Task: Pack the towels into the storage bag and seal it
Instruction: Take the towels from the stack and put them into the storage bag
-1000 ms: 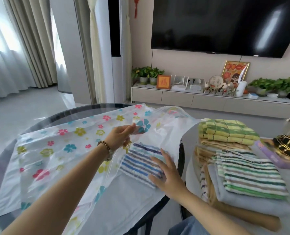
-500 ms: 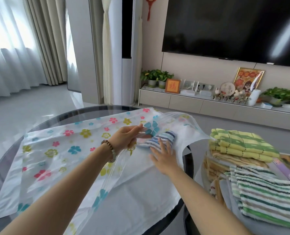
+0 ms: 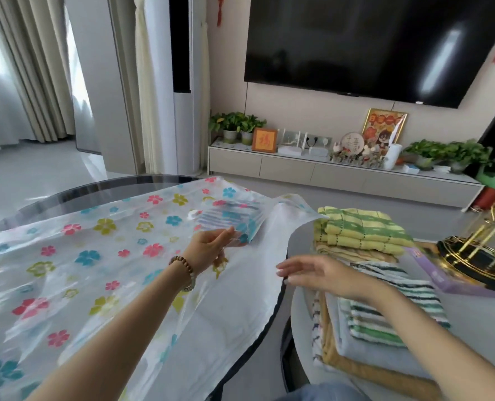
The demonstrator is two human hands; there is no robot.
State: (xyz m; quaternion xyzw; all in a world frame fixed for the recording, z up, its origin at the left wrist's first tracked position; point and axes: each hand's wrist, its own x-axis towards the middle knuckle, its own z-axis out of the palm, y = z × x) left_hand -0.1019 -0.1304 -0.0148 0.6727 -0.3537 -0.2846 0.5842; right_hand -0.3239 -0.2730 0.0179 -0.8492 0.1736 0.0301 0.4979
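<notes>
A round glass table [image 3: 66,195] takes up the left of the view, and the flower-printed storage bag [image 3: 75,261] is spread flat over most of it, its open mouth turned toward the person's right, the lower sheet lying white and bare there. A second, pale table [image 3: 477,319] stands just beside it on the right and carries the remaining towels: a yellow-and-green folded stack [image 3: 362,230] at the far side, and nearer the person a pile topped by a green-and-dark striped towel [image 3: 393,302] over plainer ones (the lower layers are partly hidden by the forearm). Inside the bag, seen through the printed film near its far right part, lies a blue-striped towel [image 3: 226,218], folded.

The left hand [image 3: 208,250], a bead bracelet [image 3: 184,269] at its wrist, pinches the upper sheet of the bag at the mouth and holds it lifted off the lower sheet. The right hand [image 3: 318,273] is out of the bag, fingers loose and spread, grasping nothing, hovering over the gap between the bag's edge and the striped pile.
</notes>
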